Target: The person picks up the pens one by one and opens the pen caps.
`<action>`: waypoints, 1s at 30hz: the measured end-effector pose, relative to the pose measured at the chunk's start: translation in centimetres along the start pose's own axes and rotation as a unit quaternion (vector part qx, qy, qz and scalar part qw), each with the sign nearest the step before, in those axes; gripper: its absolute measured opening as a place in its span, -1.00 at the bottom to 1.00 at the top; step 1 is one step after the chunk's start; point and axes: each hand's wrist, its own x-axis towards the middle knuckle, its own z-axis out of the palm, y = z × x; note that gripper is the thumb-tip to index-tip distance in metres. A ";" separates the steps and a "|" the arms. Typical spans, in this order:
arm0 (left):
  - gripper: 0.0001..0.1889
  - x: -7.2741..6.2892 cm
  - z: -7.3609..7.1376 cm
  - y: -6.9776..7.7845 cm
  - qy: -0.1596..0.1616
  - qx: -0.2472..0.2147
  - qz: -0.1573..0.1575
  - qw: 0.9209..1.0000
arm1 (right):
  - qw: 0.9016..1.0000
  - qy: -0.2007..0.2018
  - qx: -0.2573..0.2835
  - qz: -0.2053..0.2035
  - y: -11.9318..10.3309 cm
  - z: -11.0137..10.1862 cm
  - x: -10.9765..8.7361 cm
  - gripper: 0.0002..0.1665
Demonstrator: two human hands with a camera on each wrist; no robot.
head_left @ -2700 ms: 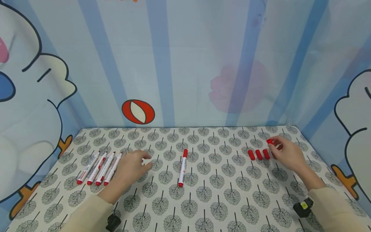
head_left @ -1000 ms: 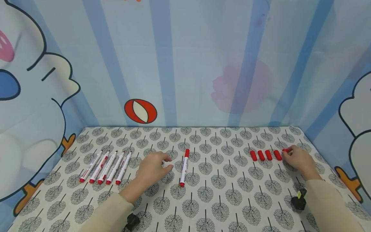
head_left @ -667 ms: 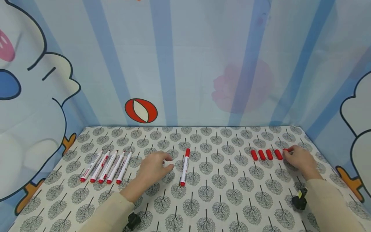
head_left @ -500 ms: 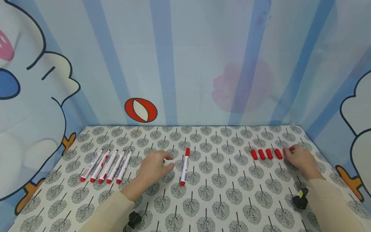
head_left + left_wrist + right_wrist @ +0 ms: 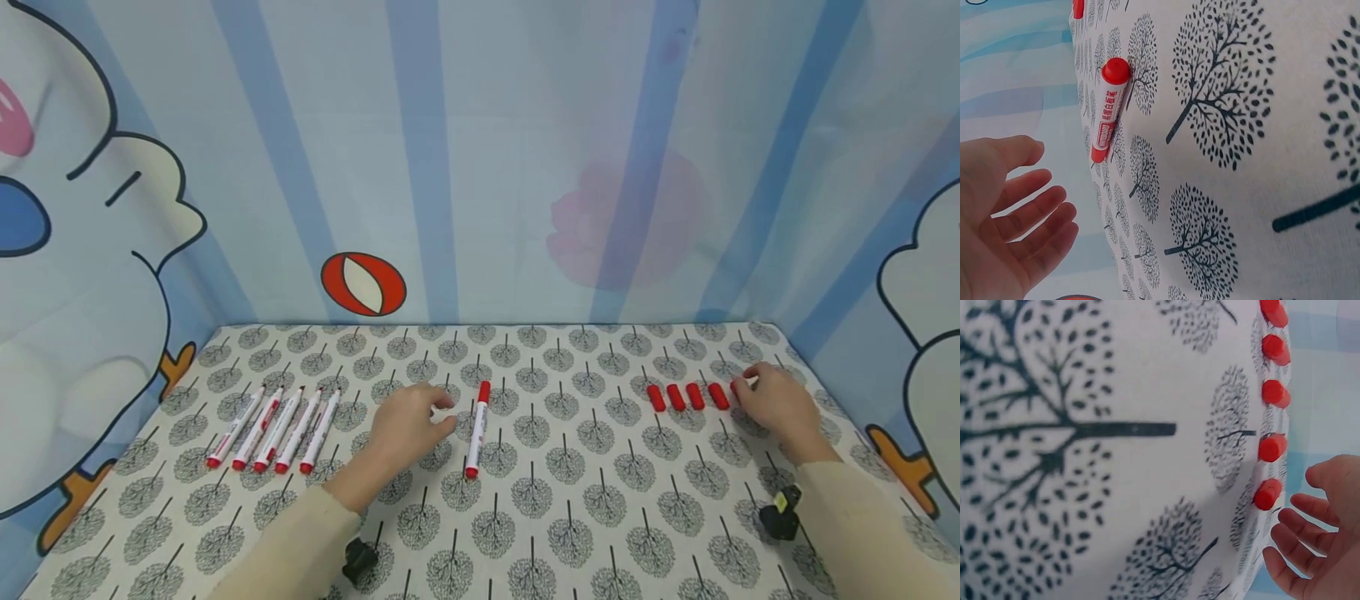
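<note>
My left hand [image 5: 408,425] hovers left of a capped red whiteboard marker [image 5: 477,429], its fingers loosely bent and holding nothing. In the left wrist view the marker [image 5: 1110,106] lies apart from the fingertips. On the right, my right hand [image 5: 780,406] is beside a row of red marker caps [image 5: 676,397]. The end cap [image 5: 1268,494] lies on the cloth in the right wrist view, with a gap between it and the relaxed fingers. In the head view those fingers hide most of it. Several uncapped white markers [image 5: 273,429] lie side by side left of my left hand.
A tree-patterned cloth [image 5: 570,542] covers the table. Behind it rises a blue-striped backdrop curtain [image 5: 510,167], with more curtain at both sides. A black wrist camera [image 5: 780,517] is strapped below the right wrist.
My right hand has set another cap at the row's right end and let go of it. My left hand has moved right, away from the uncapped markers, towards the capped one.
</note>
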 end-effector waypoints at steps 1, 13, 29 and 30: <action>-0.78 0.1 0.1 0.0 -0.005 -0.001 -0.005 1.000 | 1.000 0.002 -0.001 -0.007 -0.2 -0.1 0.0 -0.49; -0.58 0.7 1.4 0.7 -0.084 -0.024 -0.044 0.995 | 0.994 -0.006 -0.002 -0.110 -3.9 -0.8 -0.5 -0.47; -0.35 1.0 2.8 1.5 -0.098 0.013 -0.076 0.992 | 0.980 0.029 -0.014 -0.198 -8.4 -0.8 -1.4 -0.52; -0.35 1.0 2.8 1.6 -0.098 0.013 -0.077 0.992 | 0.979 0.032 -0.016 -0.203 -8.7 -0.8 -1.5 -0.53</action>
